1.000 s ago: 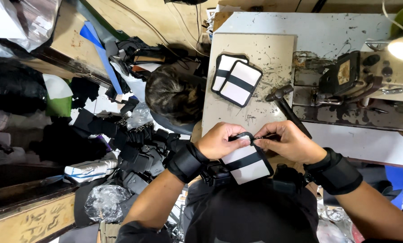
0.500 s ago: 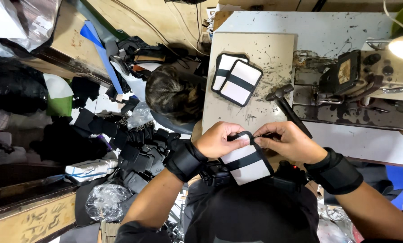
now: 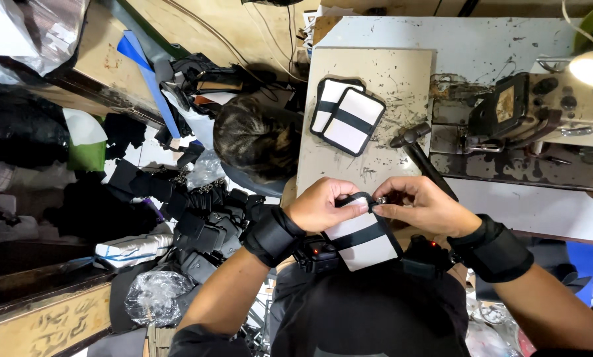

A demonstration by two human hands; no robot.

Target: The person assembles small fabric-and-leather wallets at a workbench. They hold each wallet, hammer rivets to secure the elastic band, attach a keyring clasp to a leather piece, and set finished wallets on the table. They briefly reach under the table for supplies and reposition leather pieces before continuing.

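I am holding a white patch [image 3: 361, 233] with black trim and a black band across it, just off the near edge of the worn work board [image 3: 349, 73] and above my lap. My left hand [image 3: 323, 205] is clenched around its upper left corner, thumb lying along the top edge. My right hand [image 3: 421, 206] is pinching a small metal fitting [image 3: 380, 199] against that same top edge, fingertips closed tight on it; whether it is already seated in the trim I cannot tell, because my fingers are covering it.

The risk I am judging here is the fitting slipping. It is tiny and shiny, and I am working in the air rather than on the board, so if my pinch is loosening it is likely dropping into my lap or down into the clutter of black pieces [image 3: 197, 218] on the floor to my left, where it would be hard to find. My two hands are also pulling on one narrow edge, which could be skewing the trim or creasing the white face.

Two finished-looking patches [image 3: 346, 116] are lying stacked on the board, well apart from my hands, and a hammer [image 3: 415, 149] is resting just beyond my right knuckles; a careless elbow could be knocking either off. Another person's head [image 3: 253, 139] is close beside the board too.
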